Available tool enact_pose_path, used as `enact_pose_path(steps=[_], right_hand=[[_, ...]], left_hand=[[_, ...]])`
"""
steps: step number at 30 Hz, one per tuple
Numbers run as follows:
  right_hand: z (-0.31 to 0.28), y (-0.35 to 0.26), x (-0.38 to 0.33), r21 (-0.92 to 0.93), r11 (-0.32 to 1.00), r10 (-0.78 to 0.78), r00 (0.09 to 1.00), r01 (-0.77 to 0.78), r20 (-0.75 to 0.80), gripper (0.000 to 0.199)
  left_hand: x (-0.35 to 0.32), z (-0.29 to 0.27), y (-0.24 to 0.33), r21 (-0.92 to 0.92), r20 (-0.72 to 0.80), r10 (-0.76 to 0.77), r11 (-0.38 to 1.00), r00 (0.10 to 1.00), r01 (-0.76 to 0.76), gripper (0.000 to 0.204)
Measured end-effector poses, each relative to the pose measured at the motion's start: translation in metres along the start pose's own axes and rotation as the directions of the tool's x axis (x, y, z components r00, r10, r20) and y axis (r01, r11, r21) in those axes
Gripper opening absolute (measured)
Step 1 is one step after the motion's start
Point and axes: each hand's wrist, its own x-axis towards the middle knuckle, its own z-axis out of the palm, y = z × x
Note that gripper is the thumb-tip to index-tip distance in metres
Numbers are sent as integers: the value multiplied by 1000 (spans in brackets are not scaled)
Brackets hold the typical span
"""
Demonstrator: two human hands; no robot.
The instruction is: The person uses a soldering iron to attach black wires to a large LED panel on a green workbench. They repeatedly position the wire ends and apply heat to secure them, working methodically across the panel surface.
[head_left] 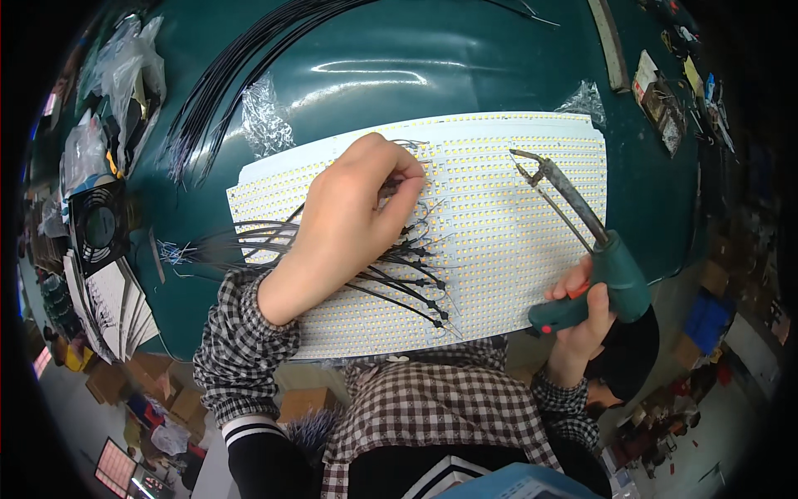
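A white LED panel (532,241), covered in rows of small yellow chips, lies in front of me. My left hand (353,212) is above its middle, thumb and fingers pinched together on a thin wire that they mostly hide. Several black cables (399,287) with thin stripped leads run beneath this hand and end along a column near the panel's middle. My right hand (586,312) grips a green soldering gun (623,279) at the panel's right side, one finger by its red trigger. The gun's metal tip points up and left over the panel, apart from the left hand.
The panel rests on a green tabletop (499,66). A bundle of black cables (224,83) lies at the far left, near crumpled clear plastic (266,116). At the left edge are a black fan (100,220) and stacked white sheets (120,303). A wooden strip (609,46) lies far right.
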Motion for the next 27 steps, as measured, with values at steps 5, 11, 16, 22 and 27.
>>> enact_pose_path(steps=[5, 11, 16, 22, 27], right_hand=[[7, 1, 5, 10, 1000, -4, 1000, 4, 6, 46], [13, -5, -2, -153, 988, 1, 1000, 3, 26, 46], [21, -8, -5, -157, 988, -1, 1000, -4, -32, 37], [22, -13, -10, -301, 953, 47, 994, -16, 95, 43], [25, -16, -14, -374, 927, 62, 992, -18, 106, 37]], left_hand=[[0, 10, -4, -197, 6, -194, 962, 981, 191, 9], [1, 15, -4, 52, -100, 15, 999, 995, -9, 9], [1, 15, -3, 56, -109, 19, 998, 994, -13, 8], [2, 16, -3, 64, -94, 1, 998, 996, 5, 11], [3, 16, -2, 42, -95, -9, 999, 995, 13, 11]])
